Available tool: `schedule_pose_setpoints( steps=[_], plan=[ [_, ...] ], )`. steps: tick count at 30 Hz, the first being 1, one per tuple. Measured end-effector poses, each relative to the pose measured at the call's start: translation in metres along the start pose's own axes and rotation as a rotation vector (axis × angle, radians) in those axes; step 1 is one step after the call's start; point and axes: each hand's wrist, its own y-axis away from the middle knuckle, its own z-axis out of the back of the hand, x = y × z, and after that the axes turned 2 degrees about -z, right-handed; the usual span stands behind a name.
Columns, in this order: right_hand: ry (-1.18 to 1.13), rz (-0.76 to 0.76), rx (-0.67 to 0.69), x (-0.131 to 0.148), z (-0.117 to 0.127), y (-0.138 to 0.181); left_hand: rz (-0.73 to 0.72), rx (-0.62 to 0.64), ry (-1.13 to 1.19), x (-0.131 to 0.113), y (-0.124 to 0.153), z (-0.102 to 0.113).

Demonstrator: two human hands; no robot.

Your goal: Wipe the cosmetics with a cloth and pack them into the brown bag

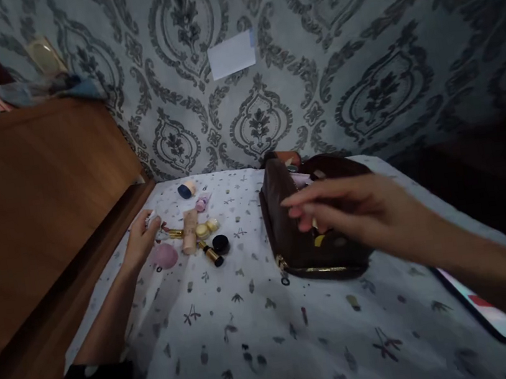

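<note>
My left hand (pixel 140 240) is at the left edge of the cosmetics, its fingers curled around a small pale thing I cannot make out. Close to it lie a round pink item (pixel 165 255), a gold tube (pixel 175 233) and a beige squeeze tube (pixel 190 233). Over a dark brown zippered bag (pixel 284 210) hangs my right hand (pixel 334 203), its fingers stretched out and apart with nothing visible in them. The bag stands unzipped, and small items, one of them yellow (pixel 319 241), show inside. My right hand hides part of its opening.
A black round case (pixel 220 243), a gold-and-black bottle (pixel 211 255), small yellow jars (pixel 202 231), a purple item (pixel 201 204) and a dark-capped jar (pixel 186 190) lie on the patterned cloth (pixel 257 352). A tablet (pixel 496 312) lies at right. A wooden panel (pixel 42 200) bounds the left.
</note>
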Motion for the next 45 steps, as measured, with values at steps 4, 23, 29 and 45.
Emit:
schedule_pose_setpoints(
  steps=[4,23,29,45],
  plan=[
    [0.075,0.009,0.204,-0.006,-0.060,0.011,-0.109,0.001,-0.315,0.013,0.010,-0.005],
    [0.538,-0.173,0.010,-0.091,-0.230,-0.017,-0.294,-0.055,-0.289,0.034,0.025,-0.021],
    [0.539,-0.326,0.061,-0.091,-0.218,-0.076,-0.166,-0.279,-0.058,0.054,0.029,-0.020],
    [0.671,-0.629,0.092,-0.140,-0.252,-0.211,-0.040,-0.338,0.056,0.075,0.026,-0.026]
  ],
)
